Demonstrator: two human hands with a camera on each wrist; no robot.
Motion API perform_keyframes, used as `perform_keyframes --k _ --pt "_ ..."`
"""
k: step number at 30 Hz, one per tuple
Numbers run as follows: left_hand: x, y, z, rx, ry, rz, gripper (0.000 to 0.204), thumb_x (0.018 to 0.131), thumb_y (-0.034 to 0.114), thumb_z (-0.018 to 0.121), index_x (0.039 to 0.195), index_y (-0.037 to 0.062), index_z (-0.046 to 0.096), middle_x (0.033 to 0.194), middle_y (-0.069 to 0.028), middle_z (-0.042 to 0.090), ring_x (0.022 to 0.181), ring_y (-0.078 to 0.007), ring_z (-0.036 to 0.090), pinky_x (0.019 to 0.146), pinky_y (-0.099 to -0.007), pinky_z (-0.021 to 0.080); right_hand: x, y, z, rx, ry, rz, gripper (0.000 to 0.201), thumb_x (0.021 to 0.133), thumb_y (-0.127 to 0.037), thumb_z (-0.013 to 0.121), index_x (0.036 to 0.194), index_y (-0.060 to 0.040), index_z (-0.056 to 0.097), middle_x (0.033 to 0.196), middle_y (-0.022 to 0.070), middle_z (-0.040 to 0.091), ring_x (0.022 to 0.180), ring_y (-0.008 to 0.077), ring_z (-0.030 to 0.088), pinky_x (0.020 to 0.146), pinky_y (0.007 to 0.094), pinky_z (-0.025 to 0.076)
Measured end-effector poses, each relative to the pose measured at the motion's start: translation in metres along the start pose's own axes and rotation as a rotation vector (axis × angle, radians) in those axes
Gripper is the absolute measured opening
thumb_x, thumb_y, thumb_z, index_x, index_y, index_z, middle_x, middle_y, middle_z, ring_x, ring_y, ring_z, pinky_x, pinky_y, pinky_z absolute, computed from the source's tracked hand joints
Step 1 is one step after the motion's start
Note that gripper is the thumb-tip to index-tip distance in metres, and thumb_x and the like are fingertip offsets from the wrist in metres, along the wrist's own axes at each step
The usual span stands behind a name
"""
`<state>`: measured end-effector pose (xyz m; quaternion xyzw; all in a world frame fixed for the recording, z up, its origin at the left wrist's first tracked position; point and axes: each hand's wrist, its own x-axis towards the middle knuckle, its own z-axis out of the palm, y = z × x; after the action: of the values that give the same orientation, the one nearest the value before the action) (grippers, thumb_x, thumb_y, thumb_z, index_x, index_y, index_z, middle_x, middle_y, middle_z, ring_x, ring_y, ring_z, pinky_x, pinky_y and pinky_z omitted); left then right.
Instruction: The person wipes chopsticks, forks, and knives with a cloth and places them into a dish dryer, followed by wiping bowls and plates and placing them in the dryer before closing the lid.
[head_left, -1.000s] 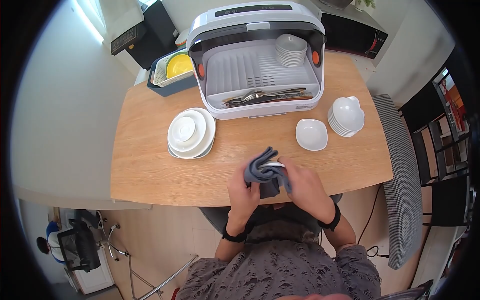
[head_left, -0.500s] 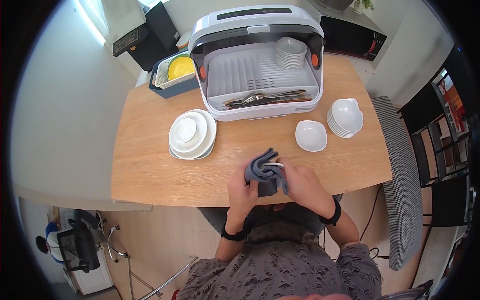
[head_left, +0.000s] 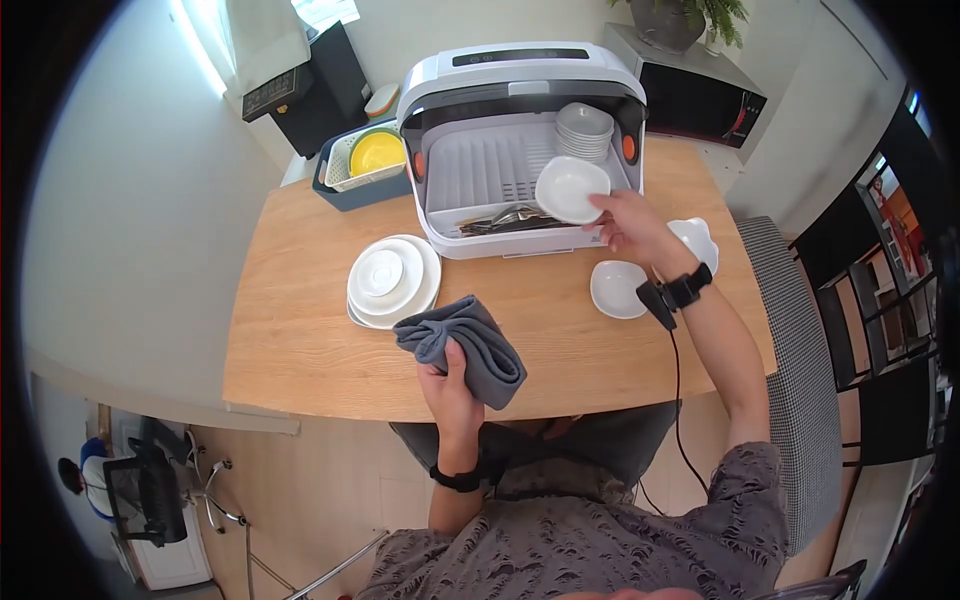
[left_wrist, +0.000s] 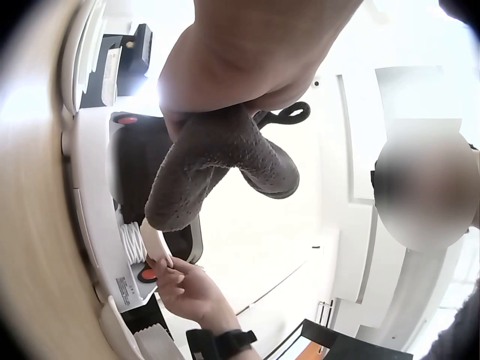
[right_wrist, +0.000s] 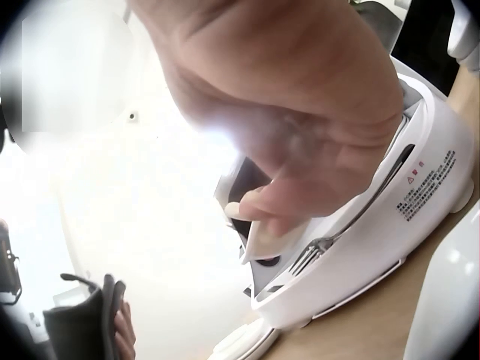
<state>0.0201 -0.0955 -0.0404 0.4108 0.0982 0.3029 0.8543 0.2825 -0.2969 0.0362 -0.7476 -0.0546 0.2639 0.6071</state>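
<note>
My left hand point(head_left: 455, 405) grips a folded grey cloth point(head_left: 480, 352) over the front of the table, thumb on top. In the left wrist view the cloth point(left_wrist: 217, 150) droops from the fingers. My right hand point(head_left: 640, 235) pinches a small white dish point(head_left: 570, 190) by its right edge. The dish is tilted in front of the open white dish cabinet point(head_left: 545, 245), overlapping its cutlery section. Inside the cabinet, a stack of small bowls point(head_left: 584, 125) stands at the back right. Forks and other cutlery point(right_wrist: 319, 246) lie along its front, partly hidden by the dish.
A squarish white dish point(head_left: 615, 290) sits right of centre, beside white lipped bowls point(head_left: 697, 243) partly behind my right wrist. Stacked white plates point(head_left: 400, 300) stand at left. A blue bin point(head_left: 365, 192) with yellow bowls is back left. A cable hangs from my right wrist.
Both hands were together at the cloth, with a white rim showing in it. The right hand has moved forward to the cabinet with the dish; the left keeps the cloth, slightly further left.
</note>
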Motion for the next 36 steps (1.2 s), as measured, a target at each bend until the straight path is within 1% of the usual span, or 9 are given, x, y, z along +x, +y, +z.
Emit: perform_keyframes --k 4,9,14,16,20,22,28,31,36 --pt "-0.005 -0.01 -0.003 0.051 -0.035 0.003 0.032 0.105 0.022 0.053 0.125 -0.0034 0.051 0.113 -0.0148 0.066 0.1 -0.0273 0.068 0.091 -0.0428 0.057 0.052 -0.033 -0.016 0.286 0.099 -0.038 0.026 0.101 -0.029 0.056 0.112 -0.0056 0.058 0.097 0.0102 0.073 0.065 0.0104 0.055 0.056 0.026 0.045" --pt "-0.004 -0.011 -0.003 0.044 -0.024 -0.015 0.031 0.105 0.023 0.053 0.125 -0.0014 0.052 0.113 -0.0145 0.066 0.1 -0.0261 0.067 0.091 -0.0436 0.057 0.043 -0.042 -0.008 0.265 0.088 -0.089 0.027 0.1 -0.032 0.058 0.11 -0.0071 0.062 0.095 0.0085 0.073 0.065 0.0099 0.057 0.053 0.0258 0.045" --pt "0.006 -0.01 -0.008 -0.088 -0.055 -0.185 0.044 0.106 0.038 0.046 0.13 0.0018 0.051 0.113 -0.0175 0.065 0.099 -0.0281 0.067 0.086 -0.0431 0.059 -0.035 0.004 0.009 -0.426 0.051 -0.174 0.036 0.098 -0.034 0.059 0.097 0.0006 0.067 0.072 0.0038 0.068 0.053 0.0104 0.061 0.045 0.0258 0.045" --pt "0.012 -0.008 -0.011 -0.189 -0.107 -0.323 0.055 0.105 0.049 0.041 0.134 0.0028 0.049 0.116 -0.0205 0.064 0.099 -0.0304 0.068 0.084 -0.0437 0.06 -0.062 0.036 0.006 -0.85 0.275 -0.373 0.042 0.095 -0.036 0.063 0.084 0.0037 0.069 0.061 0.0138 0.065 0.053 0.0265 0.064 0.052 0.0371 0.05" --pt "0.027 -0.023 -0.021 -0.832 -0.558 -0.593 0.07 0.104 0.058 0.03 0.143 0.0016 0.043 0.125 -0.0253 0.06 0.108 -0.0356 0.064 0.09 -0.0438 0.056 -0.1 0.081 0.0 -1.245 0.494 -0.213 0.043 0.094 -0.037 0.064 0.079 0.0025 0.07 0.065 0.0213 0.066 0.061 0.0387 0.065 0.057 0.0446 0.052" --pt "0.023 -0.023 -0.019 -0.777 -0.437 -0.618 0.067 0.104 0.055 0.033 0.145 0.0019 0.041 0.132 -0.0254 0.056 0.119 -0.0356 0.059 0.097 -0.045 0.053 -0.109 0.09 -0.006 -1.277 0.423 -0.147 0.043 0.094 -0.038 0.064 0.078 0.0018 0.069 0.067 0.0228 0.066 0.064 0.0419 0.064 0.059 0.0449 0.053" --pt "0.018 -0.013 -0.001 -0.666 -0.358 -0.684 0.061 0.105 0.045 0.036 0.147 0.0016 0.039 0.145 -0.0227 0.048 0.133 -0.0342 0.049 0.111 -0.0499 0.042 -0.089 0.124 -0.019 -0.926 0.269 -0.114 0.036 0.096 -0.026 0.061 0.075 0.0026 0.065 0.058 0.0163 0.065 0.052 0.0292 0.066 0.052 0.0396 0.052" --pt "0.018 -0.013 -0.003 -0.461 -0.345 -0.658 0.062 0.105 0.046 0.035 0.149 0.0019 0.037 0.148 -0.021 0.045 0.136 -0.0371 0.045 0.112 -0.054 0.039 -0.09 0.119 -0.014 -0.733 0.37 -0.085 0.028 0.092 -0.021 0.063 0.083 0.0049 0.065 0.063 0.0161 0.066 0.059 0.0349 0.067 0.061 0.0427 0.054" --pt "0.014 -0.04 -0.03 -0.491 -0.227 -0.67 0.059 0.106 0.043 0.034 0.149 0.0027 0.038 0.149 -0.0178 0.045 0.135 -0.038 0.045 0.112 -0.0541 0.039 -0.116 0.085 0.012 -0.475 0.358 -0.187 0.018 0.098 -0.01 0.057 0.097 0.0074 0.059 0.066 0.0128 0.068 0.052 0.0177 0.065 0.048 0.0292 0.051"
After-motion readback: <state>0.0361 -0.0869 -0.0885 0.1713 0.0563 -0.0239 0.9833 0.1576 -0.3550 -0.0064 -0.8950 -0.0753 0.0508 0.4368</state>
